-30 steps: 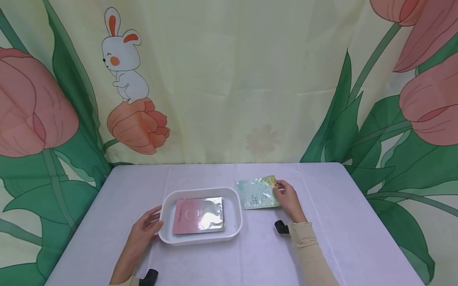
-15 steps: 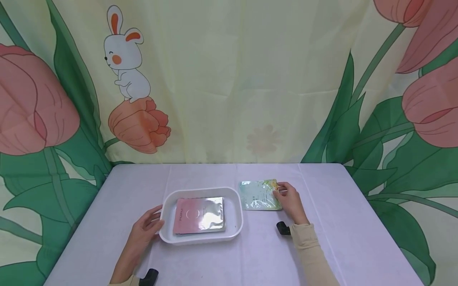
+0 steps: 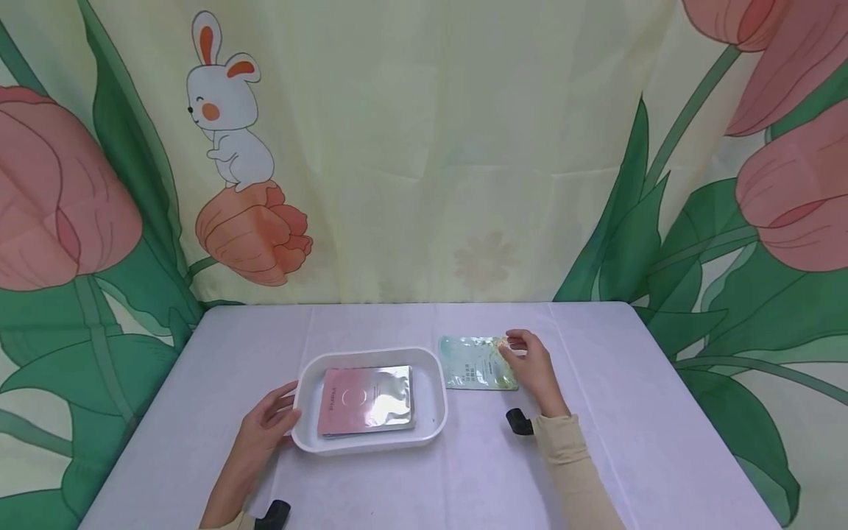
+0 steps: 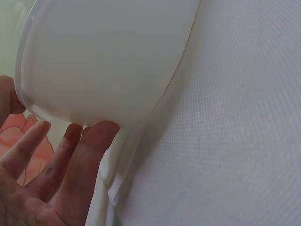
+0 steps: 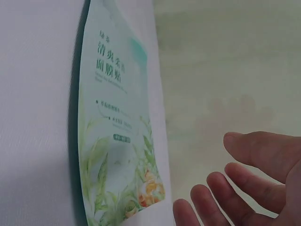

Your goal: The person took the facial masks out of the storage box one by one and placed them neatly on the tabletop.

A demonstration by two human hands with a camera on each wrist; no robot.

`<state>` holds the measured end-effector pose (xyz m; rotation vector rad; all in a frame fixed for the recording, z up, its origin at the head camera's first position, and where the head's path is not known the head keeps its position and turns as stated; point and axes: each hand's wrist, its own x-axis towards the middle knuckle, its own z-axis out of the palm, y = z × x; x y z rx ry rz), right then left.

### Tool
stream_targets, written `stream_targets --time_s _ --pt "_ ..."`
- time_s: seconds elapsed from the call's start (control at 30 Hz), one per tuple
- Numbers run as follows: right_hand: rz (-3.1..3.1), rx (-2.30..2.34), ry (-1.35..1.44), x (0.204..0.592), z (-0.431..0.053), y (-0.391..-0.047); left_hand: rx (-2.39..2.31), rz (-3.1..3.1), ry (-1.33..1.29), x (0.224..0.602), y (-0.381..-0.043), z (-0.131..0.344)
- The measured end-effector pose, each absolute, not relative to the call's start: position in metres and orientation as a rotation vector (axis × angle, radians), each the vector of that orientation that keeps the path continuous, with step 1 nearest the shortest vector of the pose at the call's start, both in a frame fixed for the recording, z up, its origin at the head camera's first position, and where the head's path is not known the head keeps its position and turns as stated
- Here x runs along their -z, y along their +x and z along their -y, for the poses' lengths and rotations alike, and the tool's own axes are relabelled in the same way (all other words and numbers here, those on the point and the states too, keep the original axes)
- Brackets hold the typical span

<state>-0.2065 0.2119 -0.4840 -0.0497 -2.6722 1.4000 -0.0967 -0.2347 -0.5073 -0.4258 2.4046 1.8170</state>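
My left hand [image 3: 268, 421] rests at the left end of a white plastic tray [image 3: 371, 445], its fingertips [image 4: 108, 129] touching the outer wall. Inside the tray lies a small stack of pink and silver sheet mask packets [image 3: 366, 400]. A pale green sheet mask packet [image 3: 473, 364] with leaves and orange flowers printed on it lies on the table, just right of the tray. Over its right end is my right hand [image 3: 533, 368]. In the right wrist view the fingers [image 5: 216, 188] are spread and apart from the packet, with nothing between them.
A white cloth covers the table [image 3: 371, 489]. Behind it hangs a curtain [image 3: 424, 184] printed with tulips and a rabbit. Black wrist cameras sit at both cuffs, the right one [image 3: 519, 422] beside a beige sleeve.
The green sheet mask packet, held at its right edge and tilted up earlier, has come down onto the table. My right hand has let go and lifted slightly. My left hand stays at the tray.
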Motion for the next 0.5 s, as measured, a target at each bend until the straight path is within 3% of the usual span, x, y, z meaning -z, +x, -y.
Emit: stream_targets --time_s 0.5 --pt "2.759 -1.451 0.136 0.44 -0.177 -0.191 -1.837 -2.409 -0.408 0.508 -0.096 0.235"
